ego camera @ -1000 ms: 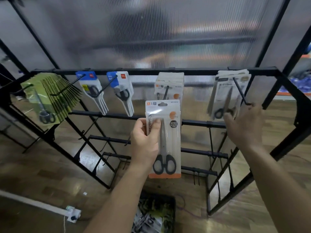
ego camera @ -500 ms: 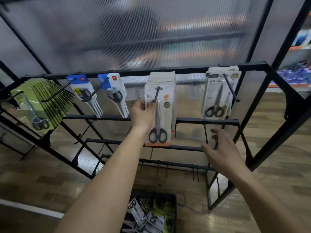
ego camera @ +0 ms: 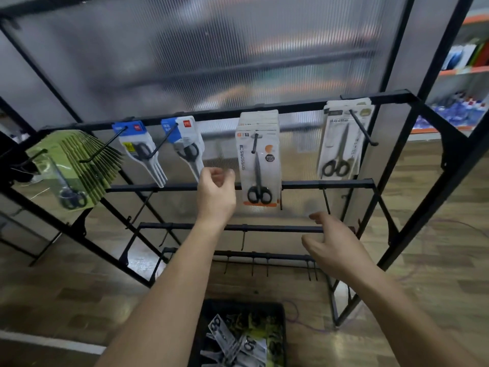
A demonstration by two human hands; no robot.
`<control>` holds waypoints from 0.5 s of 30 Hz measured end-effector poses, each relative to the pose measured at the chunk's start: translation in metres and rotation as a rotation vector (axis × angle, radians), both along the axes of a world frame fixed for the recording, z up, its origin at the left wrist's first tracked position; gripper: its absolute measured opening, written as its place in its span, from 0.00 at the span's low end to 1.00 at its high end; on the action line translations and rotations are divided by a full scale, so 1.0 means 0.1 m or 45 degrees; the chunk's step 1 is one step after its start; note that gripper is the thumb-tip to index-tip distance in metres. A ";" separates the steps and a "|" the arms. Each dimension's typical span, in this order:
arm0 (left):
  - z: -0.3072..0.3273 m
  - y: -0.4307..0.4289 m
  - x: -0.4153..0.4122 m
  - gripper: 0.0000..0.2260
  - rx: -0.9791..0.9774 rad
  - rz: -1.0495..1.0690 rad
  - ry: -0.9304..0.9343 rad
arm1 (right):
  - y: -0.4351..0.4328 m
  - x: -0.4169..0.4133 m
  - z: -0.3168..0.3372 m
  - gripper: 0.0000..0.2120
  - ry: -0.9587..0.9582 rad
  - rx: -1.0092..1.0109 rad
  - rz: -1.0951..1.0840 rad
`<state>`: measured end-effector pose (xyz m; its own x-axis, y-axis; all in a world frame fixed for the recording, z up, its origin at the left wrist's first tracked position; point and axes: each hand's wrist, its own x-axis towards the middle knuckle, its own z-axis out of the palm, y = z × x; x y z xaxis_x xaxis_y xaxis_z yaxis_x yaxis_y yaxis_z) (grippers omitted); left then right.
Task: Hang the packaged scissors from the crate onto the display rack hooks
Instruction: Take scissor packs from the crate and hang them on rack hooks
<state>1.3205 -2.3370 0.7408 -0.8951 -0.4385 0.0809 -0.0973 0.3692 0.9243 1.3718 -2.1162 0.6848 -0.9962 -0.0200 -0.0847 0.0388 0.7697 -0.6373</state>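
Scissors pack [ego camera: 264,181] hangs on rack hook [ego camera: 254,144]; L hand [ego camera: 215,193] beside it, R hand [ego camera: 334,247] lower (both loose, empty).

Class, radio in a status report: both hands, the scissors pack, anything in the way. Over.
Left hand empty; right hand empty, lower down. Orange-trimmed scissors pack hanging on its hook, beside left hand. Nothing blocking it.

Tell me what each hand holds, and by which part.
Nothing is held. The left hand is loosely curled beside the orange-edged scissors pack, which hangs on its hook; the right hand is empty too.
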 end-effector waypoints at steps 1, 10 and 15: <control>0.01 -0.08 0.10 0.12 -0.102 -0.066 -0.023 | -0.07 0.04 0.03 0.27 0.009 0.022 0.016; -0.04 -1.04 1.07 0.26 -1.003 -0.474 -0.307 | -1.13 0.60 0.26 0.29 0.110 0.257 0.084; -0.20 -1.80 1.59 0.28 -0.800 -0.602 -0.439 | -1.80 1.06 0.22 0.29 0.015 0.358 0.043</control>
<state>1.4794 -2.5168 0.7209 -0.9917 0.0218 -0.1264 -0.0421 0.8754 0.4815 1.4774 -2.2959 0.7063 -0.9963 -0.0309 -0.0805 0.0038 0.9170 -0.3990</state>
